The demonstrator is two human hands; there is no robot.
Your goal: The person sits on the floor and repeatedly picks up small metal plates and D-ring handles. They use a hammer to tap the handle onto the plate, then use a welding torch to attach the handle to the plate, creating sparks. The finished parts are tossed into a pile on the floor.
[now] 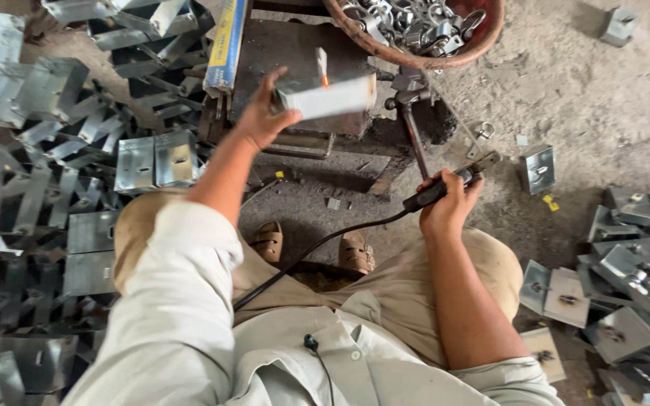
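My left hand grips a bent galvanised metal bracket over a dark metal work stand. A small orange glowing spot shows on the bracket's upright tab. My right hand is closed around the black handle of a welding electrode holder, held to the right of the stand, apart from the bracket. Its black cable runs down between my knees.
A round rusty bowl with several metal rings stands beyond the stand. Piles of galvanised brackets lie on the left; more brackets with welded parts lie on the right. A yellow-and-blue box leans by the stand. My sandalled feet rest on dusty ground.
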